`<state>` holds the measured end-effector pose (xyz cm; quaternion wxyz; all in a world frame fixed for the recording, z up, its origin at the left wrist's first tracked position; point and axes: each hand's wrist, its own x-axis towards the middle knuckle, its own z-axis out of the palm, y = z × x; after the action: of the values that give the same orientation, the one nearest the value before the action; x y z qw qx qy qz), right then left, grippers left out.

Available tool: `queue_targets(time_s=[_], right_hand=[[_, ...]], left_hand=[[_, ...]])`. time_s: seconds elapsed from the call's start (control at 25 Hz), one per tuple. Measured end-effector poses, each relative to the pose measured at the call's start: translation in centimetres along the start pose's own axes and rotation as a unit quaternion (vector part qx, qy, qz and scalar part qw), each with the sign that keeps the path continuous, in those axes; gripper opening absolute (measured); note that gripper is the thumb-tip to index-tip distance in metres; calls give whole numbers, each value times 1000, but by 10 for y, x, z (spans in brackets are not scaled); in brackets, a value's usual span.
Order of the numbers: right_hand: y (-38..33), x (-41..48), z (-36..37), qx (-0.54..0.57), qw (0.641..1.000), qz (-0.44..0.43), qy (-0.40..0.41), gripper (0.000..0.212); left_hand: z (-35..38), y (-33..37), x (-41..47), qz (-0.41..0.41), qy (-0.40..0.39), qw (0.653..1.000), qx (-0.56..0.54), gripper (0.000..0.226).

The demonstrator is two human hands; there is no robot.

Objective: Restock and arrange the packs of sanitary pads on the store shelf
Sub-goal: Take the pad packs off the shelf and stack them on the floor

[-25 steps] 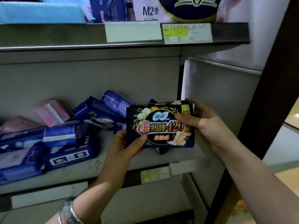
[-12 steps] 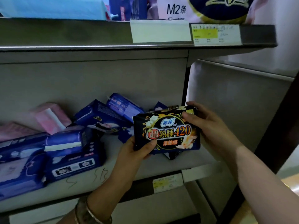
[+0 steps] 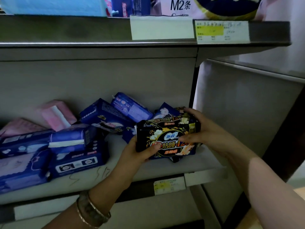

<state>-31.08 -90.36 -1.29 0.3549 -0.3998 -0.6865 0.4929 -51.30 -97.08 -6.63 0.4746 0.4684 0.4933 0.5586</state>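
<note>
— Where is the black pack (image 3: 166, 141)?

— At the right end of the shelf (image 3: 206, 166), upright, with its printed face toward the camera and a hand on each side. I cannot tell whether its lower edge touches the board. Something dark pokes out just beneath it.

— How is it held?

— The left hand (image 3: 135, 154) grips the lower left corner, thumb pressed across the front and fingers wrapped behind. The right hand (image 3: 204, 129) has its fingers curled over the top right edge and its thumb laid on the front.

— What hems it in?

— To the right, the grey side panel (image 3: 239, 113) stands near, and the right hand fills the gap between. Behind, a flowered blue pack (image 3: 166, 110) leans just beside the top edge. A dark printed face shows along that edge too, but I cannot tell whether it is a second pack.

— And to the left?

— A strip of bare board runs from the left hand to the stacked blue packs (image 3: 74, 156), which lie flat near the front lip. Two leaning blue packs (image 3: 107, 114) tilt toward the back wall, with a pink pack (image 3: 57, 114) beside them.

— Headroom?

— Plenty. The upper shelf (image 3: 66, 30) sits well above, with a price label (image 3: 221, 31) on its front edge.

— Anything at the wrists?

— Bangles (image 3: 92, 210) on the left one.
</note>
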Motion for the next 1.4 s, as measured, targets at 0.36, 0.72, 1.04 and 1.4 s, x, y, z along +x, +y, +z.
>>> queue_targets(time_s=[0.36,0.72,1.04,1.4], right_hand=[[-1,-64,-25,38,998,-48,28,85],[25,-170,-43,2,999,-34,-26,72],[26,-197,-26,-16,999,-22,-23,85],[54,-202,36,-17,1000,-13,23,75]], left_hand=[[64,6,-66,9,125,991,-41,44],[121,-23,-181,5,189,980,-53,49],[111,-30,-214,-4,177,983,-58,41],[48,-61,-220,-28,113,992,-37,55]])
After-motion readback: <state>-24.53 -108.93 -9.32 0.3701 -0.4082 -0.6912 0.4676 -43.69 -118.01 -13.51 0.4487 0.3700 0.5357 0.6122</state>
